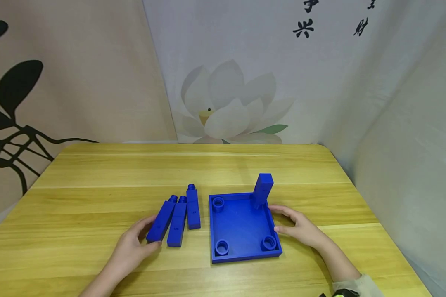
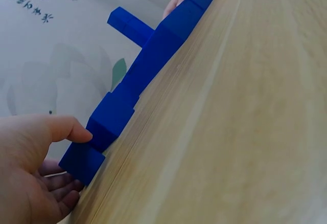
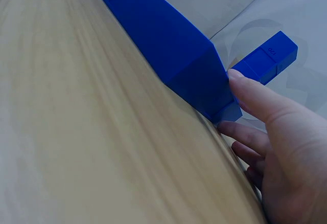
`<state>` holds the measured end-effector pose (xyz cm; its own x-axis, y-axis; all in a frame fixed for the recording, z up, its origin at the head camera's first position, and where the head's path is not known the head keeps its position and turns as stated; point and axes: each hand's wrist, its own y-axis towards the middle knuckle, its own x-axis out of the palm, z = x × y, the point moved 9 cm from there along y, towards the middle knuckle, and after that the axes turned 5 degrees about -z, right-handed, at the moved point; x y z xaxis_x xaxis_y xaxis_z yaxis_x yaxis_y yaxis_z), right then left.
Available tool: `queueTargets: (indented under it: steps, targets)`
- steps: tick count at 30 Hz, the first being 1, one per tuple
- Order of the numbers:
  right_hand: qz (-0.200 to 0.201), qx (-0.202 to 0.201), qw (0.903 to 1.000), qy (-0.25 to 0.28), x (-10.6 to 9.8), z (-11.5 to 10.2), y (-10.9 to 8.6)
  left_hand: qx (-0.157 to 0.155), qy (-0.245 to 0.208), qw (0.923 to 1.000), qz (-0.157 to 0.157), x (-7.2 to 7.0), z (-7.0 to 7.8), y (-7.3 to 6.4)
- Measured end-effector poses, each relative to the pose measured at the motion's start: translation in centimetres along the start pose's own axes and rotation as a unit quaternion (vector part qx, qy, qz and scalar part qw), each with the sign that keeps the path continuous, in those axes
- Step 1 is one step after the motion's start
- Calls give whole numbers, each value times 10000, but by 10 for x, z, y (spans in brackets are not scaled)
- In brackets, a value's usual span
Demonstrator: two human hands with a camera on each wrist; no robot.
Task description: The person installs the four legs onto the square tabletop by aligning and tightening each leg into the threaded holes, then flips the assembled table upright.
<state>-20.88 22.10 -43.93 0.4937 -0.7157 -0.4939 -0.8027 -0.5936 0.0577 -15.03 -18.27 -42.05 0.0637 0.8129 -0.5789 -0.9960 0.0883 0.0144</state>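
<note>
Three blue square posts with knobbed ends lie on the table, left of a blue square tray (image 1: 241,259). At the leftmost post (image 1: 160,222), my left hand (image 1: 131,247) has its thumb by the near end and its fingers along the outer side. Beside it lie the middle post (image 1: 177,225) and the third post (image 1: 193,208). Round sockets stand in three of the tray's corners; an upright post (image 1: 264,187) stands in the far right one. My right hand (image 1: 301,227) touches the tray's right wall with thumb and forefinger, the fingers loosely bent.
The wooden table (image 1: 134,169) runs back to a hanging cloth (image 1: 238,74) with a printed lotus and dark characters. Another pale cloth (image 1: 412,123) hangs along the right side.
</note>
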Motion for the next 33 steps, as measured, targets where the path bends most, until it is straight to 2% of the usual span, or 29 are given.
queueTargets:
  steps: [11,17,23,26,33]
  targets:
    - [19,63,10000,-28,0,1,1,-499,7,9985,229,-7,-5,-2]
    - [22,80,10000,-6,-1,1,1,-501,-239,9972,505,-11,-6,-3]
    - [24,72,10000,1,0,1,0,-749,-665,9922,745,-14,-12,-4]
    - [19,52,10000,-2,0,1,0,-707,-744,9892,1051,-20,-11,-6]
    - [5,34,10000,-11,0,1,0,-218,-776,9790,1872,-34,-2,-11]
